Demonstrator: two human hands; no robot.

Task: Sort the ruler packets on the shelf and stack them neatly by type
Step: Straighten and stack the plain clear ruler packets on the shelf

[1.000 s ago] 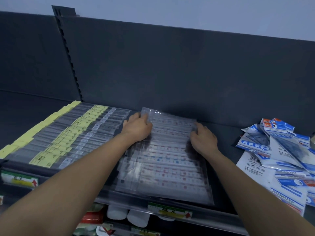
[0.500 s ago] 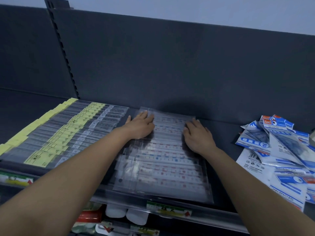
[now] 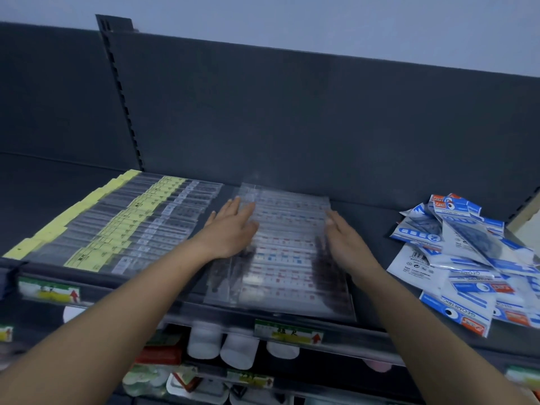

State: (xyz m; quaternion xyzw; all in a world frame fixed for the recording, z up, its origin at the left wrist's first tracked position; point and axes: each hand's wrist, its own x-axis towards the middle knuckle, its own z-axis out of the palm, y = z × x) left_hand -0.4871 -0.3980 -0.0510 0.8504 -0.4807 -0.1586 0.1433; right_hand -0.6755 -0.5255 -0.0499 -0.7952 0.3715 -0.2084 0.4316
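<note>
Clear ruler packets (image 3: 283, 258) lay mid-shelf (image 3: 380, 223), between yellow-tagged row (image 3: 117, 229) and blue pile (image 3: 467, 258) | left hand (image 3: 230, 229), right hand (image 3: 344, 244) flat against stack's sides, grip released | judged light, floppy, slippery; square from both side edges

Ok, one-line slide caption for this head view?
Left hand and right hand, fingers straight, on the clear ruler packets, between neat yellow-tagged packets and a loose heap of blue-and-white packets.

One wide-angle camera, worn on the head, looks forward and down from near the shelf (image 3: 371, 229), which crosses the middle of the frame. The back panel (image 3: 292, 121) fills the upper half; a lower shelf (image 3: 327, 378) shows along the bottom edge.
</note>
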